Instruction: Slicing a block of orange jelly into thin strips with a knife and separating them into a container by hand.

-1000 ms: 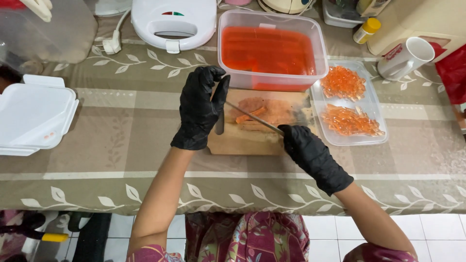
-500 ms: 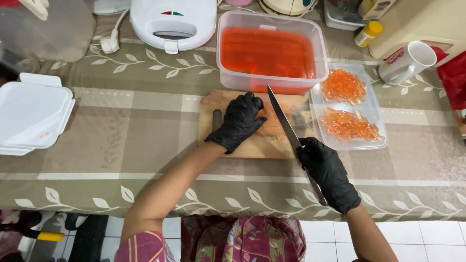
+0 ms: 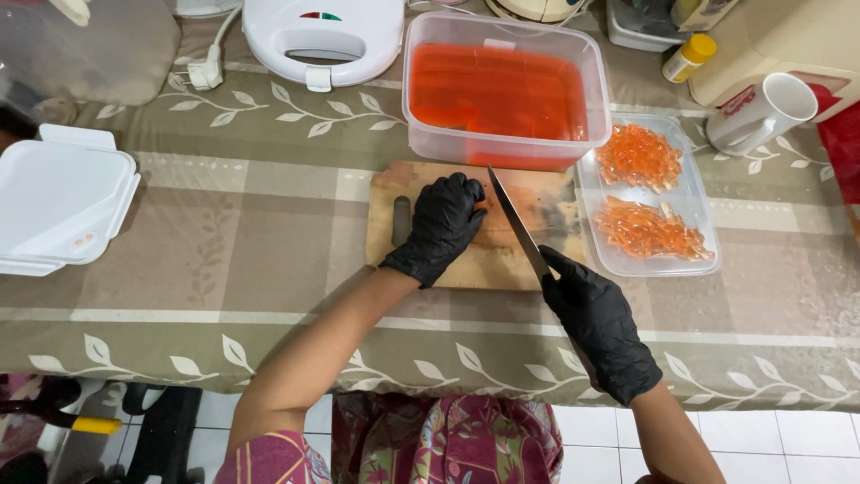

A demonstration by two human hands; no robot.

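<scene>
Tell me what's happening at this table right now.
A person in black gloves is working at a wooden cutting board. The left hand presses down on an orange slab on the board, while the right hand holds a kitchen knife over it. Cut orange pieces sit in a clear tray to the right.

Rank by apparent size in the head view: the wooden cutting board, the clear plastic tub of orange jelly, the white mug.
1-2. Wooden cutting board and clear plastic tub of orange jelly: look alike, unranked.
3. White mug.
</scene>
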